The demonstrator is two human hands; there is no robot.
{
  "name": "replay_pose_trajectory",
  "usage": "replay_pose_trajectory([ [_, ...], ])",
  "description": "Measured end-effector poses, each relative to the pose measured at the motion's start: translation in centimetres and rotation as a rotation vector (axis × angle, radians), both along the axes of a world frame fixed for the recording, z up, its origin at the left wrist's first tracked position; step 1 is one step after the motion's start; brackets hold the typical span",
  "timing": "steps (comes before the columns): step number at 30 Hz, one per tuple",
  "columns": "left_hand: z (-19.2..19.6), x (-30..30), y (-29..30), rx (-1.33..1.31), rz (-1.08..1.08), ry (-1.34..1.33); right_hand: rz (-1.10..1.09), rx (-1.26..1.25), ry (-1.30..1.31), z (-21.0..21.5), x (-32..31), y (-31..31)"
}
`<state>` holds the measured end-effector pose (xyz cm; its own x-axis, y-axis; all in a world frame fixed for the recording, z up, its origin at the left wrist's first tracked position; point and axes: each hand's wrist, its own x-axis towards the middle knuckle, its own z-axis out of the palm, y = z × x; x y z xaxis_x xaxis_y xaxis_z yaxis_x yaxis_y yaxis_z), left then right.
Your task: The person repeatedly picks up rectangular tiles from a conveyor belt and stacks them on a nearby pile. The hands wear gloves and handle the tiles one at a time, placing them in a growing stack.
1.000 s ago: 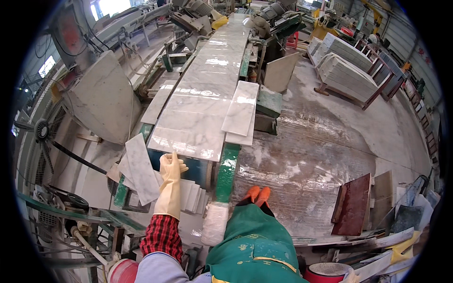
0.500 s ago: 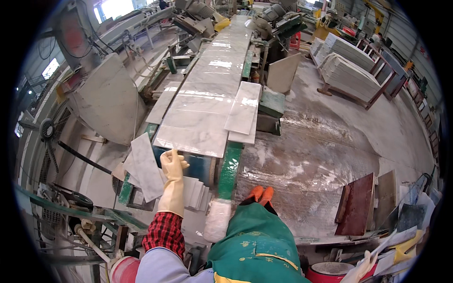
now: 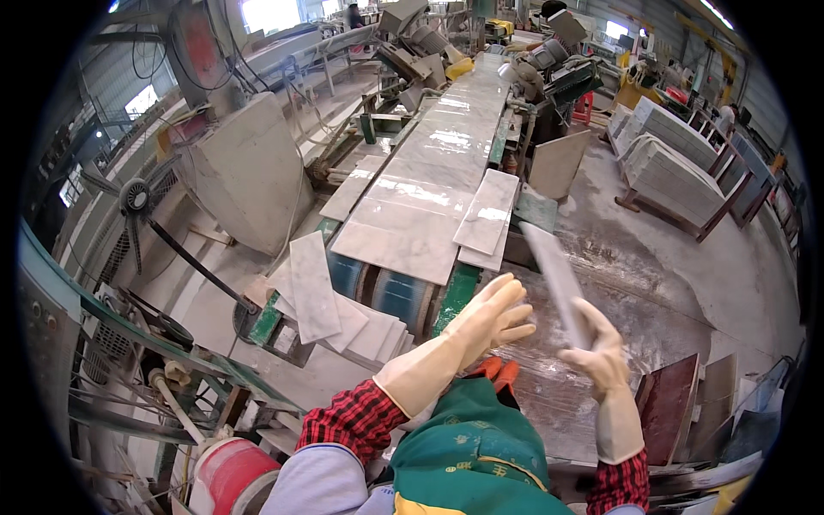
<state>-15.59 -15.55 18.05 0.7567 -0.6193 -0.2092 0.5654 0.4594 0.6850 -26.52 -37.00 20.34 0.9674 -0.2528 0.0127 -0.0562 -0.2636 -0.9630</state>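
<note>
My right hand (image 3: 598, 352), in a cream rubber glove, grips the lower end of a narrow pale stone tile (image 3: 554, 279), which stands up at a tilt and is slightly blurred. To its left, my left hand (image 3: 493, 322) in a matching glove is held in the air with fingers apart and nothing in it. Ahead lies a conveyor carrying a row of wet, white-grey marble slabs (image 3: 399, 236). Two narrow marble tiles (image 3: 487, 209) overlap at its right edge. At the near left, another marble tile (image 3: 314, 287) leans over a stack of tiles (image 3: 378, 335).
Polishing machines with motors (image 3: 429, 43) flank the conveyor's far part. A pallet of stacked slabs (image 3: 674, 176) stands at the right. Dark red boards (image 3: 668, 412) lean at the near right. A red bucket (image 3: 232, 472) and green metal frame (image 3: 193, 382) are at the near left.
My left hand has moved right, from the conveyor's near end, and its fingers have spread. My right hand has come up from the lower right with the stone tile. The view has shifted.
</note>
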Motion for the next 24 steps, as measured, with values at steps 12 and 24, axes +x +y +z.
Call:
replay_pose_trajectory([
  [12,-1.8,5.6,15.9,0.098,0.807,0.075,0.383,-0.784,-0.643,1.4,7.7,9.3],
  [24,-8.6,7.9,32.2,0.243,0.94,0.072,-0.469,-0.265,0.234,-21.7,-16.8,-16.7],
])
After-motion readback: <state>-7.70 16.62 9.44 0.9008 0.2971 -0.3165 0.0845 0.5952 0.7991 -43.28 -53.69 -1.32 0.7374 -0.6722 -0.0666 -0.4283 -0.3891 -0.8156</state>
